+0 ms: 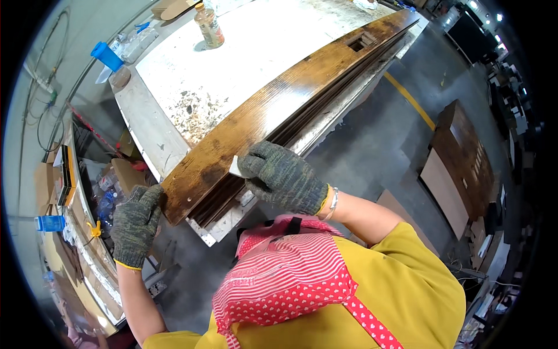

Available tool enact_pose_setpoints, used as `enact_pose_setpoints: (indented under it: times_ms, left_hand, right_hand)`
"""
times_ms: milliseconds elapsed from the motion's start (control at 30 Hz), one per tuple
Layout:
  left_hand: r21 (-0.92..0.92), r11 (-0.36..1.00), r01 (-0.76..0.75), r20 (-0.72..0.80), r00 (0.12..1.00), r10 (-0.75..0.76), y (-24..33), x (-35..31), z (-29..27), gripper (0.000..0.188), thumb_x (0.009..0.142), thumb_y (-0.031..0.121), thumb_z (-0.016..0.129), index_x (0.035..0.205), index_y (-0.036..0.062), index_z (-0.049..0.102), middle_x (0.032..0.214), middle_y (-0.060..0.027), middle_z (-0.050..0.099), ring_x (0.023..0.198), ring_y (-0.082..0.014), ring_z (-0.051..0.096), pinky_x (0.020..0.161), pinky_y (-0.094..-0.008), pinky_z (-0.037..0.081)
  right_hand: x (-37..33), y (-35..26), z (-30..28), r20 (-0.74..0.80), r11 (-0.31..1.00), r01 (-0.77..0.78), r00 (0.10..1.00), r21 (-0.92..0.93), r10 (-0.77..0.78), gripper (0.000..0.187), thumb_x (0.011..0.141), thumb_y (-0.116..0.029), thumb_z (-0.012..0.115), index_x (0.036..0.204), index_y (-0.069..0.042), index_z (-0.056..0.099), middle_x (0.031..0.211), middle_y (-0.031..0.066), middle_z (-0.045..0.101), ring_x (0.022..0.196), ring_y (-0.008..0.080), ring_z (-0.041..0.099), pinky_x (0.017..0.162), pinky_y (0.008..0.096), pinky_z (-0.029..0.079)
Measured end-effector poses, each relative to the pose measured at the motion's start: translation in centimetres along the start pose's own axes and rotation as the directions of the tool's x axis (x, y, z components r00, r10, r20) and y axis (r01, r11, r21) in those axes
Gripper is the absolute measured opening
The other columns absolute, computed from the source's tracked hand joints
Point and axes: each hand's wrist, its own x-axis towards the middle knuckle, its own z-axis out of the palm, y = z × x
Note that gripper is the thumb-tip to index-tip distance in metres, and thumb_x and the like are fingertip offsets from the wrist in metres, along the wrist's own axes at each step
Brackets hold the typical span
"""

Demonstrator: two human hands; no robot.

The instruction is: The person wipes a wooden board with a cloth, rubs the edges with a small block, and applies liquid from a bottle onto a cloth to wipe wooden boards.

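Fingers (256,166) of my right hand (285,177) pinch a small pale scraper (235,168) against the dark wooden board (279,96); my left hand (136,224) cups the board's near end. Beyond them, the white worktop (261,41) carries a bottle (209,26).

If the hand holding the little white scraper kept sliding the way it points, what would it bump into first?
Probably nothing soon. The right hand presses the scraper on the long brown wooden board. Up along the board, the first break looks like the rectangular cut-out.
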Motion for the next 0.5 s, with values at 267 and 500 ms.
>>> enact_pose_setpoints:
  times_ms: [267, 500]
  left_hand:
    - [-0.04, 0.999, -0.034, 0.072, 0.997, 0.037, -0.5, -0.6, 0.7, 0.037, 0.083, 0.011, 0.058, 0.118, 0.0188, 0.063, 0.1, -0.0095, 0.061, 0.084, -0.0331, 0.062, 0.071, -0.0428, 0.05]
    - [0.031, 0.991, -0.132, 0.222, 0.967, 0.122, -2.2, -0.3, 1.0, 0.046, 0.078, 0.013, 0.059, 0.124, 0.0173, 0.059, 0.093, -0.0143, 0.058, 0.08, -0.0361, 0.06, 0.071, -0.0455, 0.048]
  right_hand:
    - [-1.1, 5.4, -4.5, -0.352, 0.931, -0.324, 0.902, -0.166, 0.251, 0.022, 0.079, -0.007, 0.069, 0.098, -0.002, 0.061, 0.091, 0.0146, 0.061, 0.083, 0.029, 0.06, 0.075, 0.0407, 0.051]
    - [0.5, -5.3, 4.7, -0.237, 0.997, 0.066, 0.969, -0.027, -0.071, 0.035, 0.075, -0.011, 0.074, 0.108, -0.007, 0.062, 0.099, 0.0133, 0.063, 0.095, 0.0296, 0.062, 0.078, 0.0402, 0.055]
